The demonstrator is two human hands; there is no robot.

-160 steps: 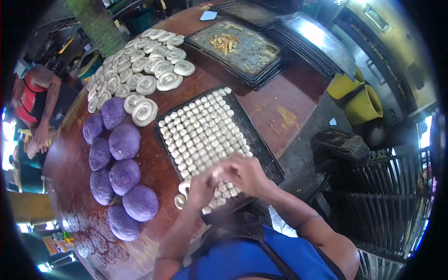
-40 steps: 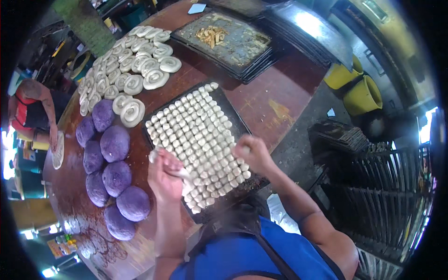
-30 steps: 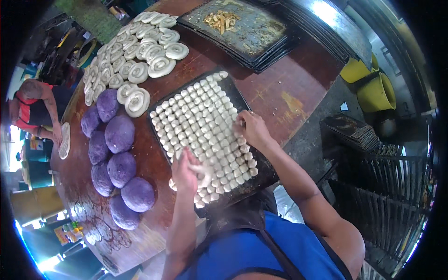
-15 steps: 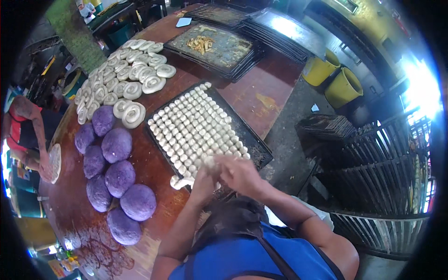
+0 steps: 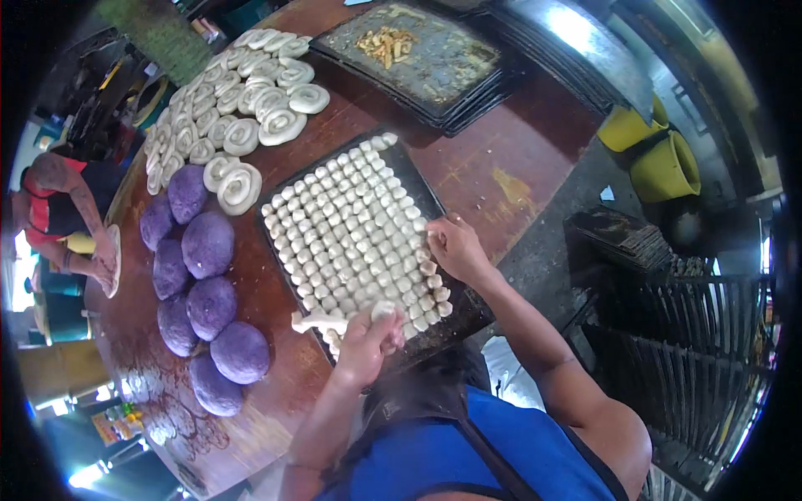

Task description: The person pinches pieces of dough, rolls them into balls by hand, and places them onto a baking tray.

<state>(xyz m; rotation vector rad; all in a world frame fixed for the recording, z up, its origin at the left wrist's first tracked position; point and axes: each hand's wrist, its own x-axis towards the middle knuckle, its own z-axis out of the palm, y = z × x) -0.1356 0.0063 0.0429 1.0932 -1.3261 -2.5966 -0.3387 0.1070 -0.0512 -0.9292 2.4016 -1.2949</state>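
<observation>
A dark baking tray lies in front of me, filled with tight rows of small white dough balls. My left hand is closed round a strip of white dough over the tray's near left part. One end of the strip sticks out to the left, and a bit shows above the thumb. At the tray's right edge, my right hand has its fingers pinched together at the end of a row. They seem to hold a small dough piece, mostly hidden by the fingers.
Purple dough balls sit left of the tray, with coiled white dough beyond. Stacked baking trays stand at the table's far side. Yellow buckets and metal racks are on the right. Another person works at the left.
My hands have come apart from each other. The right hand has moved away to the tray's right edge, while the left stays low with the dough strip. The view has shifted.
</observation>
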